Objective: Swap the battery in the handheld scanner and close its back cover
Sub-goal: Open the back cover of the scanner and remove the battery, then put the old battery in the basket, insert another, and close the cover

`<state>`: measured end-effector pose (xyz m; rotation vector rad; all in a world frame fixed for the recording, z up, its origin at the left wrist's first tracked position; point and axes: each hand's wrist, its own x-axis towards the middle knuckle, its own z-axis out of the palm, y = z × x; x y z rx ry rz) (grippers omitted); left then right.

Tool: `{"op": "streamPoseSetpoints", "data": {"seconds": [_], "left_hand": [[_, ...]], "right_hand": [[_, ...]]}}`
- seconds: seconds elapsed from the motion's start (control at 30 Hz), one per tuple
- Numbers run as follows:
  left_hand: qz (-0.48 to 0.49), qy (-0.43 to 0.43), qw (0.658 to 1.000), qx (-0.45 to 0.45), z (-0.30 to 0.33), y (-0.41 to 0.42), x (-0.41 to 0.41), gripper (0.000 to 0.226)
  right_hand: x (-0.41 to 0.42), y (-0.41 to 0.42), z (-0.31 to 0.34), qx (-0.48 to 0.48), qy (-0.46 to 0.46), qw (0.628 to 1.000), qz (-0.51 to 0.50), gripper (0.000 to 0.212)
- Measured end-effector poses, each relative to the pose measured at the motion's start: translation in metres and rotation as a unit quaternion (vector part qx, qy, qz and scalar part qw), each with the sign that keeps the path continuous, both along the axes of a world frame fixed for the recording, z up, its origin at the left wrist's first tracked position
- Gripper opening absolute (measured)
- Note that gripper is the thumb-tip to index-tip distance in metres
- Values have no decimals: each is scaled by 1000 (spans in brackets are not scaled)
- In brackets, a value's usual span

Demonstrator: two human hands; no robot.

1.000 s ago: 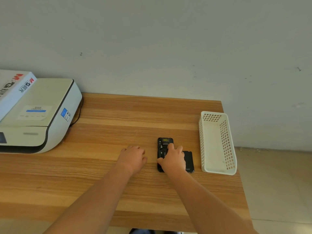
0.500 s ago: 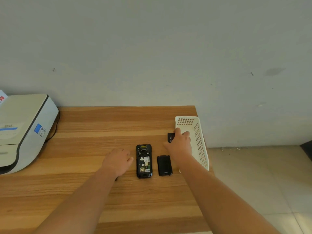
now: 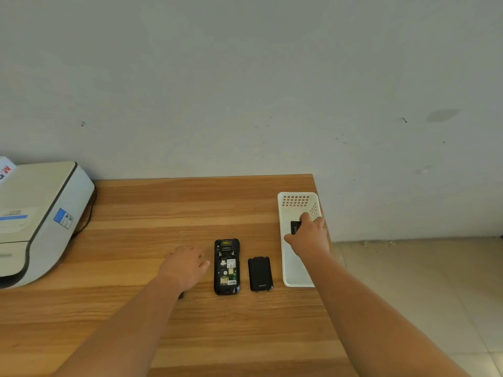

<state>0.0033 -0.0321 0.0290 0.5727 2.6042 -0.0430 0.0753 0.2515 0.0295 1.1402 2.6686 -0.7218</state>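
Scanner (image 3: 227, 266) lying face down on wooden table (image 3: 163, 208), back open, battery bay bare with labels showing. Back cover (image 3: 260, 273) flat just right of it, apart. Right hand (image 3: 307, 235) over white basket (image 3: 296, 202) at table's right edge, pinching a dark block, probably the battery (image 3: 295, 227), mostly hidden by fingers. Left hand (image 3: 185, 265) resting palm down just left of scanner, fingers relaxed, gripping nothing. Printer (image 3: 35, 221) far left.
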Motion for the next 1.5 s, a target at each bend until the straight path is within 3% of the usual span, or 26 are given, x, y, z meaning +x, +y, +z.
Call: {"op": "streamPoseSetpoints", "data": {"seconds": [0.43,0.93,1.27,1.5], "left_hand": [[31,2,1000,4,-8,-14,10,38],[23,-8,1000,3,-11,-28,16,37],[10,-5,1000,23,1,-24,9,40],[-4,-2,999,52,16,-10,-5,41]], "right_hand": [[9,7,-44,-3,-98,993,58,56],[12,-1,-67,-9,-125,990,63,46],[7,1,-34,-3,-133,990,52,29],[-3,-3,15,83,-87,988,93,53]]}}
